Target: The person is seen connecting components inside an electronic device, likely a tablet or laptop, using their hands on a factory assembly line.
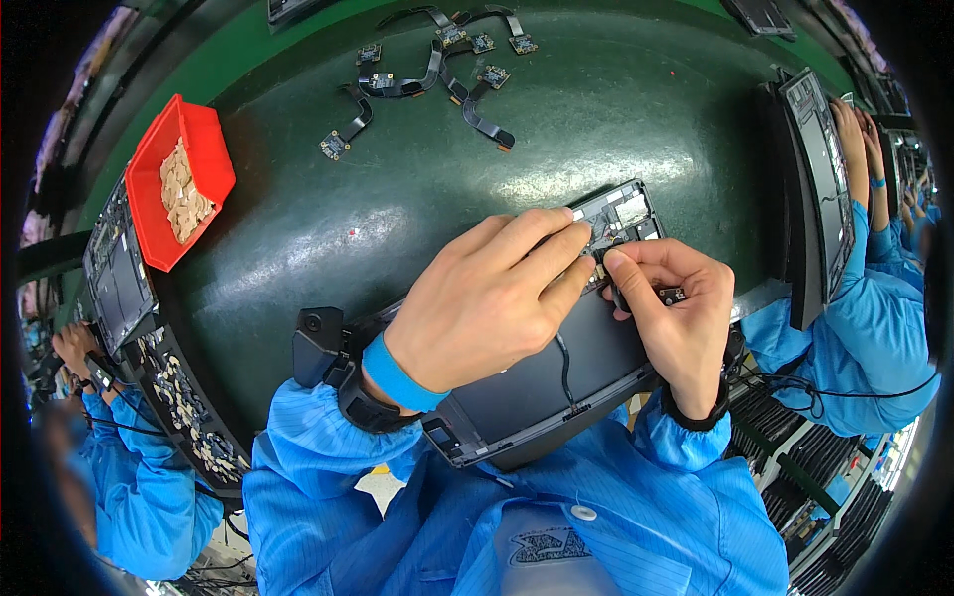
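pinching a dark part (673,296), our right hand (688,320) flanks our left hand (487,310), grip unclear, over a device (517,392) at the worktop's (427,204) near edge.

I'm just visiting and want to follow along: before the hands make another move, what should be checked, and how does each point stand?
1. Open device casing lies inside-up before the person: ok.
2. Left hand steadying the casing: fingertips are over its far part; how firmly they press, cannot tell.
3. Small circuit board by the right hand: it shows between thumb and fingers; whether fastened, cannot tell.
4. Clear view of the spot where both hands meet: not ok, fingers cover it.
5. Loose ribbon cables apart from the casing: ok, on the green table.
6. Blue wristband on the left wrist: ok.
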### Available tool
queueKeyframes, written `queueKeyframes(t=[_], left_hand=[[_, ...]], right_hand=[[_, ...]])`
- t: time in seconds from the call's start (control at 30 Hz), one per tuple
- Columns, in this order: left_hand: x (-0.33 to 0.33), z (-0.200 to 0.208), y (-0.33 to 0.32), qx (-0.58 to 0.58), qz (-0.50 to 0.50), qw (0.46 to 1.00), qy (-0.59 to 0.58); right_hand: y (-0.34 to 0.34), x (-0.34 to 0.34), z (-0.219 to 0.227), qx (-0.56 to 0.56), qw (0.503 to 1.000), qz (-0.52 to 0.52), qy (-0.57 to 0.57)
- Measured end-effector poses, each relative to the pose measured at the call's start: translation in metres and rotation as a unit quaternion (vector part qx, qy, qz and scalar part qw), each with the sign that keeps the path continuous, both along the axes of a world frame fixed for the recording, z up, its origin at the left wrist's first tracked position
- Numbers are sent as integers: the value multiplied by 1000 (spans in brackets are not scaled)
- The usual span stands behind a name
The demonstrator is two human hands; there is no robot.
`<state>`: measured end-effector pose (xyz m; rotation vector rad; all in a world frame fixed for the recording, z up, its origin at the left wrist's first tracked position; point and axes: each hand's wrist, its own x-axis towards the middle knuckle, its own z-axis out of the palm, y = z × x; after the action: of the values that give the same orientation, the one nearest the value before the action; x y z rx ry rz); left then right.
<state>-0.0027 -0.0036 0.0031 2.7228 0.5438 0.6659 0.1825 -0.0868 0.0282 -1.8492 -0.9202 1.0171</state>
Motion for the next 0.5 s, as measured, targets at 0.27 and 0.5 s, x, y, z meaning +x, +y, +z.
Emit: queueKeyframes(t=[0.27,0.5], left_hand=[[0,-1,-1,8,-1,1000,-10],[1,-1,0,5,2,1000,-19]], right_hand=[[2,-1,2,-7,1000,10,-16],[3,-1,4,-13,1000,17,-22]])
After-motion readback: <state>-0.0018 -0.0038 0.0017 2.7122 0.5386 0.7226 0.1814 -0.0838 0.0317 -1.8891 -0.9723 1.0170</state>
